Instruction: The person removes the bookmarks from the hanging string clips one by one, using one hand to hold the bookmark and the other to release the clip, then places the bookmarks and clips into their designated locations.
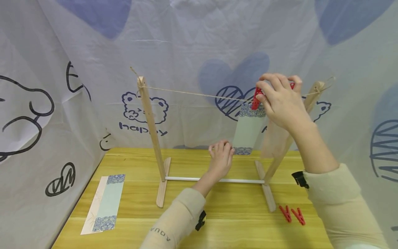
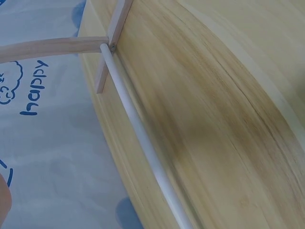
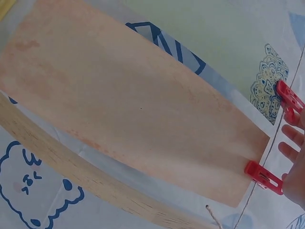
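Note:
In the head view my right hand [image 1: 284, 102] is raised at the string, pinching a red clothespin [image 1: 256, 98]. This clothespin sits at the top edge of a pale green paper strip [image 1: 245, 133] with blue lace-patterned ends, hanging from the string [image 1: 192, 93]. Beside it hangs a pinkish-beige paper strip [image 3: 133, 105], fixed at its top by another red clothespin [image 3: 263, 177]. My left hand [image 1: 221, 155], loosely bent, is by the green strip's lower left corner; whether it touches is unclear. Only a sliver of it shows in the left wrist view.
A wooden stand with a left post [image 1: 150, 128], a right post [image 1: 311, 100] and a white crossbar [image 1: 239, 181] stands on the wooden table [image 1: 236, 214]. Two red clothespins [image 1: 292, 215] lie front right. More strips [image 1: 109, 202] overlap at the left. Printed cloth hangs behind.

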Motion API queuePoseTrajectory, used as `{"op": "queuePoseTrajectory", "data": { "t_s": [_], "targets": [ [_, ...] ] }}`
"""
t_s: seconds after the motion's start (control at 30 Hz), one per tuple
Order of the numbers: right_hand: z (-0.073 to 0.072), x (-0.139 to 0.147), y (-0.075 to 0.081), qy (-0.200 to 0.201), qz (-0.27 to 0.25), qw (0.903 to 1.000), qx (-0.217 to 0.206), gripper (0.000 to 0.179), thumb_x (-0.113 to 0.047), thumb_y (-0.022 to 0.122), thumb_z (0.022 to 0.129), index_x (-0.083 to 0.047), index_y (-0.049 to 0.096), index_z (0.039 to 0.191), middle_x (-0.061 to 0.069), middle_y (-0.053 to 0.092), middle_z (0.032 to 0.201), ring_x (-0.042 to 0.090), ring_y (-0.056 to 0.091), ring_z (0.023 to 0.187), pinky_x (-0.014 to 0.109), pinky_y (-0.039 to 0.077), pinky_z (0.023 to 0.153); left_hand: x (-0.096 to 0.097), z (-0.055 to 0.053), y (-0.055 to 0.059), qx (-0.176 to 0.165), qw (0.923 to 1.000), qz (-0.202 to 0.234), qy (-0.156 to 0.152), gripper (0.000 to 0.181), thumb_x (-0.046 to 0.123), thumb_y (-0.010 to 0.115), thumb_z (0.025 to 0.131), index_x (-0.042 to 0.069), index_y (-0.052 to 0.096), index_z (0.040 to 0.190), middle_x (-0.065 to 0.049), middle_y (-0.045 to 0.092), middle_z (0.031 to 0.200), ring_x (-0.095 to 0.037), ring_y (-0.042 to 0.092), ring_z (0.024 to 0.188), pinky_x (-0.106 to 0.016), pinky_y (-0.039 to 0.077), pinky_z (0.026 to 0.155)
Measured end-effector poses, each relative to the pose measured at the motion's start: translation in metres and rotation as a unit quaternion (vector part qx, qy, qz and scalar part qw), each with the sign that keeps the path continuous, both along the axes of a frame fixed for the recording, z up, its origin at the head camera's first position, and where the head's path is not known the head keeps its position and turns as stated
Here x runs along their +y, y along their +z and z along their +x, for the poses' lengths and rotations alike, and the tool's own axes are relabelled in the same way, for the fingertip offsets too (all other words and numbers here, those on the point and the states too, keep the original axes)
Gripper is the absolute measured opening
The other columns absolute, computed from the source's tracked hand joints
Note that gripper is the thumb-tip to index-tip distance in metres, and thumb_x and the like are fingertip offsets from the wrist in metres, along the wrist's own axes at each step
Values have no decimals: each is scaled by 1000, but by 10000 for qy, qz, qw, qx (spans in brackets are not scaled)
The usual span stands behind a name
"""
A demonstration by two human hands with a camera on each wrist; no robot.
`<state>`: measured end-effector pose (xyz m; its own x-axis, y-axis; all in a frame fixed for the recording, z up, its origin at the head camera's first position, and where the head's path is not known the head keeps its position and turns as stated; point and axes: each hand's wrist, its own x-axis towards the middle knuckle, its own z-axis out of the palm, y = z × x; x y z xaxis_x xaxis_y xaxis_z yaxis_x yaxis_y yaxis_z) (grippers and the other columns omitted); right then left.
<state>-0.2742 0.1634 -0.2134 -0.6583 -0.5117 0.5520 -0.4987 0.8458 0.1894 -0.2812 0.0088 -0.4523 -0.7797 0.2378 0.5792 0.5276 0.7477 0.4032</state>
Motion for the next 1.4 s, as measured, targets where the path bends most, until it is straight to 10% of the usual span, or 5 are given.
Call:
{"op": "queuePoseTrajectory", "data": {
  "t_s": [0.8, 1.1, 1.4],
  "targets": [
    [-5, 2, -7, 966, -497, 9893, 971, 21, -22, 51, 92, -7, 55, 108, 13, 45, 125, 32, 33, 119, 53, 15, 92, 2, 1, 1, 254, 9988, 354, -204, 16, 21, 40, 97, 9, 42, 87, -10, 44, 111, -27, 40, 104, -49, 18, 93],
    [-4, 2, -7, 1057, -357, 9860, 1241, 23, -24, 45, 94, -7, 54, 105, 12, 45, 124, 32, 35, 117, 54, 17, 90, 0, 1, 0, 393, 9982, 354, -286, 32, 32, 23, 99, 10, 41, 86, -9, 43, 110, -25, 39, 101, -48, 18, 92],
    [-5, 0, -9, 1309, -778, 9775, 1458, 16, -17, 53, 89, -7, 56, 101, 11, 48, 121, 30, 36, 116, 52, 16, 92, 0, 0, 0, 497, 9975, 404, -310, 15, 19, 42, 96, 9, 41, 86, -11, 43, 111, -26, 39, 102, -49, 18, 91]
  ]
}}
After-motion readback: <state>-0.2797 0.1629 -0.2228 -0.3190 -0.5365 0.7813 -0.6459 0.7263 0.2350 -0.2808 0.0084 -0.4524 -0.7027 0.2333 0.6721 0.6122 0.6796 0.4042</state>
